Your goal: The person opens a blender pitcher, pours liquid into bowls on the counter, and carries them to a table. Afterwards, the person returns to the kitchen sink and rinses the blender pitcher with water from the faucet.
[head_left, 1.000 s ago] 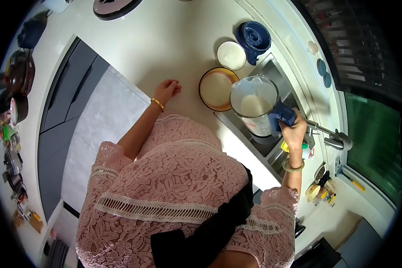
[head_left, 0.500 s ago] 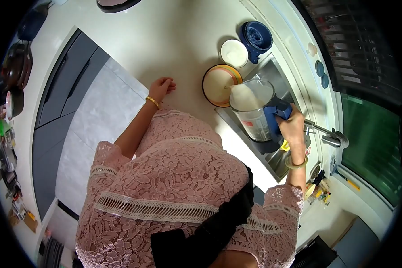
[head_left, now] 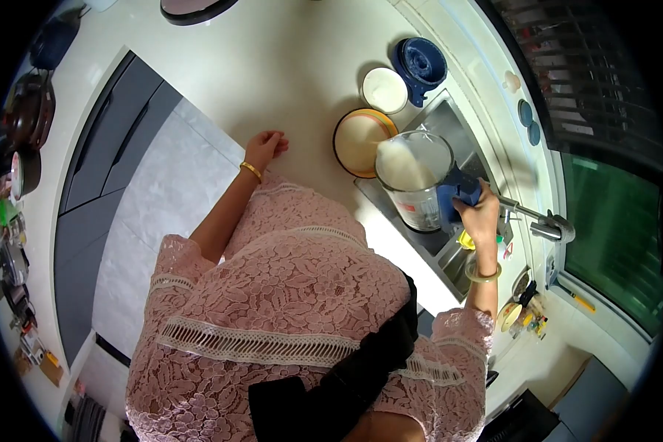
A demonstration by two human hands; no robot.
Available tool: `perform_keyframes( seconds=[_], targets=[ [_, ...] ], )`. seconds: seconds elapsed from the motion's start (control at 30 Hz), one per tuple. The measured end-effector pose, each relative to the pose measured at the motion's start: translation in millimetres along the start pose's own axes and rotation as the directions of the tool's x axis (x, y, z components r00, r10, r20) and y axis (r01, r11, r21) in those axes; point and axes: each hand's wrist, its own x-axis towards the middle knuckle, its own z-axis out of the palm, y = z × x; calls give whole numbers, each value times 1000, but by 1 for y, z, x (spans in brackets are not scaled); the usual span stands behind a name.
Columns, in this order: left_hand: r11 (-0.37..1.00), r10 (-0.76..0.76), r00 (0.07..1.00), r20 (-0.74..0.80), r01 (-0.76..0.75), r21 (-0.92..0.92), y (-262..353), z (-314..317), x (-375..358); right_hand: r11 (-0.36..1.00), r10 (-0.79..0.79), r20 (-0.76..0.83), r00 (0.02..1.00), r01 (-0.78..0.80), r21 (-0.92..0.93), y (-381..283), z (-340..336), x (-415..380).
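My right hand (head_left: pixel 479 214) grips the blue handle of a clear blender jug (head_left: pixel 420 173), which is tilted over the edge of the sink. Creamy liquid shows inside, and its spout is at the rim of a bowl (head_left: pixel 361 144) with an orange and black edge, holding the same pale liquid. My left hand (head_left: pixel 267 147) has its fingers curled together above the counter by my waist, with nothing visible in them. Beyond the bowl stand a white bowl (head_left: pixel 384 90) and a dark blue lid (head_left: pixel 422 62).
A steel sink (head_left: pixel 449 121) lies under and beside the jug, with a tap (head_left: pixel 552 227) to its right. Yellow and green items sit near my right wrist. Pots (head_left: pixel 31 110) line the far left counter. Grey drawers (head_left: pixel 118 125) are below the counter.
The jug has tipped further toward the upright view of its opening, its base shifting up and left. My right hand has moved slightly. My left hand has barely moved.
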Motion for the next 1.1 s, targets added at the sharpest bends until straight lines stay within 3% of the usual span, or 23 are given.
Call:
perform_keyframes(
  seconds=[0.57,0.77,0.9,0.97,1.1],
  targets=[
    [997,31,1000,-4,-31,66,14,2,-2,907,114,-214,970,-14,421,27,23,-13],
    [999,22,1000,1,-22,49,10,5,-4,926,109,-189,976,-31,377,32,15,9],
    [999,-6,1000,-16,6,37,6,3,-6,966,51,-198,979,2,258,25,10,32],
    [1000,-5,1000,-30,6,16,3,1,-9,980,88,-157,984,-58,188,20,6,44],
    [1000,-2,999,-48,1,-14,2,-2,-14,996,-51,-149,987,61,63,15,2,68]
  ],
)
